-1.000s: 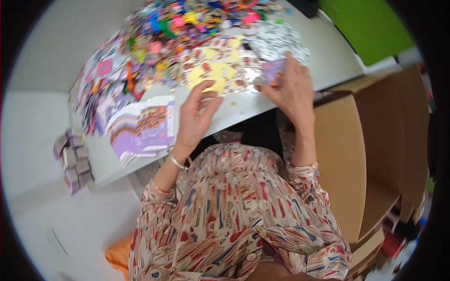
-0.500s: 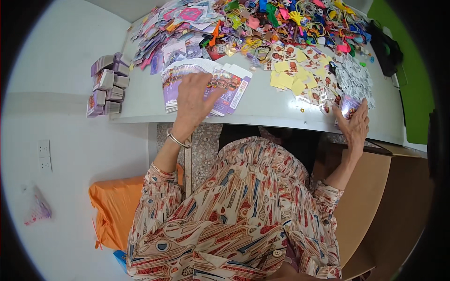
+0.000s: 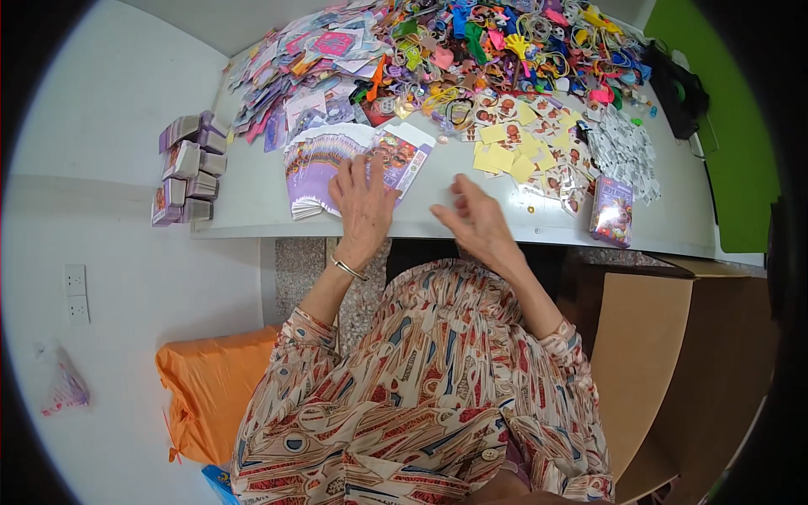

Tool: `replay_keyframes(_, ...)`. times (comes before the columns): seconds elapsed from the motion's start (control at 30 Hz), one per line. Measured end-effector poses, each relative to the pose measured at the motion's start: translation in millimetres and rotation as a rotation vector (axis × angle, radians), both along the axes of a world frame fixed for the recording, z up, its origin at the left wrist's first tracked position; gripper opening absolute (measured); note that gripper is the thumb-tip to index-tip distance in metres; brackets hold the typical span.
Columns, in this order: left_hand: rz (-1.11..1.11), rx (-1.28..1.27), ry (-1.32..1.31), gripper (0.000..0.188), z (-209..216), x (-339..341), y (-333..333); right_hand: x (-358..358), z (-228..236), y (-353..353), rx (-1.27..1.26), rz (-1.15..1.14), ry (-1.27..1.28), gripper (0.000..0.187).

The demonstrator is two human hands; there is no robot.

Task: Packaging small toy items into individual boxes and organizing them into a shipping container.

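A fanned stack of flat, folded purple cartons [image 3: 324, 172] lies at the left middle of the table. My left hand [image 3: 364, 206], a metal bangle on its wrist, rests its outstretched fingers on the right part of this stack. To its right, close to the table's front edge, my right hand [image 3: 478, 223] is empty, with thumb and fingers apart. A filled-out purple box [image 3: 612, 212] sits by the front edge further right, away from both hands. Loose yellow paper pieces [image 3: 522, 168] and picture sheets [image 3: 555, 181] lie between the carton stack and that box.
Small colourful toys [image 3: 497, 42] heap along the back, beside a pile of printed cards [image 3: 295, 50]. Silver-white packets [image 3: 623, 147] lie at the right. Purple bundles [image 3: 183, 160] are stacked at the left edge. An open brown cardboard box [image 3: 644, 353] stands below right, an orange bag [image 3: 215, 387] below left.
My right hand has let go of the purple box at the right and moved left toward the carton stack. My left hand has shifted slightly right and nearer to me over the cartons.
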State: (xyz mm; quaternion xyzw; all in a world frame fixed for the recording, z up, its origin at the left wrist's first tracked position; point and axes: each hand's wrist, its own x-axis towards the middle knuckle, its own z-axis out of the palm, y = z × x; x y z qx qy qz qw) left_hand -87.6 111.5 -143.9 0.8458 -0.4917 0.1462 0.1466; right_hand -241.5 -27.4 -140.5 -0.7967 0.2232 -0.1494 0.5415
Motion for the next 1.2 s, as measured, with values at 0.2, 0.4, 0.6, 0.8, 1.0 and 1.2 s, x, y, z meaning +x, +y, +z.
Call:
replay_keyframes(0.2, 0.038, -0.047, 0.092, 0.062, 2.7, 6.1, 1.7, 46.6, -14.1, 10.2, 0.22, 0.208, 0.016, 0.048)
replay_keyframes(0.4, -0.075, -0.21, 0.043, 0.042, 21.9, -2.1, -4.3, 48.2, -8.8, 15.0, 0.468, 0.125, -0.046, 0.066)
replay_keyframes(0.6, -0.086, -0.518, 0.51, 0.024, 38.6, -33.1, -9.7, 47.5, 3.0, 18.0, 0.822, -0.028, -0.263, 0.079)
replay_keyframes(0.8, -0.198, -0.483, 0.915, 0.026, 28.9, -56.9, -10.0, 37.6, 5.5, 3.0, 0.782, -0.046, -0.233, 0.067)
replay_keyframes(1.0, -0.201, -0.479, 1.566, 0.037, 41.7, -44.4, -13.0, 8.7, 4.4, -19.2, 0.423, -0.18, -0.188, 0.066)
replay_keyframes(1.2, -0.364, -0.557, 1.294, 0.042, 38.7, -30.9, -43.0, -6.4, 11.3, -24.8, 0.156, -0.263, -0.095, 0.07)
